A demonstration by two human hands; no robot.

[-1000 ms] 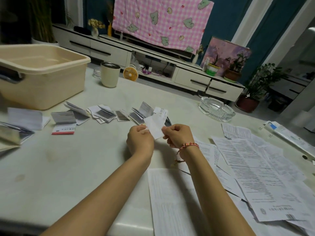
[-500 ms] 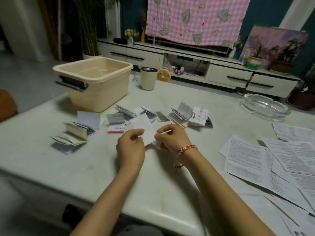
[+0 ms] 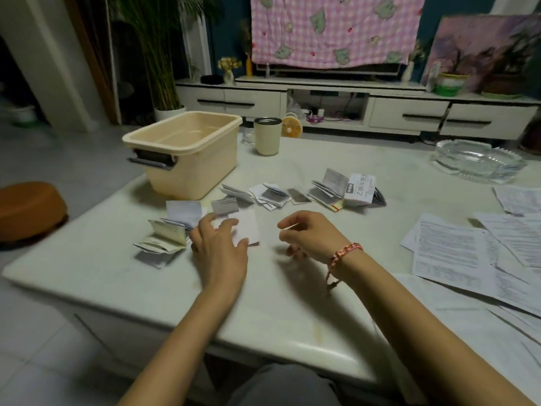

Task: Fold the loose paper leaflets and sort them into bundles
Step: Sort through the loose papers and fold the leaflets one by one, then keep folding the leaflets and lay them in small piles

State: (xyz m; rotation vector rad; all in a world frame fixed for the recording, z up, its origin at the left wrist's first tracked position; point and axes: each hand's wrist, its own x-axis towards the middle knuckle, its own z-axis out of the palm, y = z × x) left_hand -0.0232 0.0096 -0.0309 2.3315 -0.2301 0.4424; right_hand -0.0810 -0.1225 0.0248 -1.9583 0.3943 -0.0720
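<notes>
Nearest: both forearms reach in over the surface (image 3: 292,288). Left hand (image 3: 218,253) is flat, fingers spread and straight, resting on the folded leaflet (image 3: 247,227). No grip that I can see, thumb at its near edge. Right hand (image 3: 311,238) sits just right of it, fingers loosely curled, empty, not touching paper.

Change: half a second ago both hands pinched that leaflet in the air between them. Now it's down on the surface and the right hand has let go. So the fold looks done and this is the sort step — the leaflet is going to the left group, just beside the left bundle (image 3: 164,238). Can't tell if it lies on a pile or only next to one; motion blur.

Right side: unfolded sheets (image 3: 456,256) lie in overlapping layers, plenty of them — task is far from finished by my read. Likely next: right hand goes for a sheet.

Further back: a row of bundles (image 3: 330,190) across the middle, then the tub (image 3: 190,159), the cup (image 3: 267,136), and the ashtray (image 3: 480,159) far right.
</notes>
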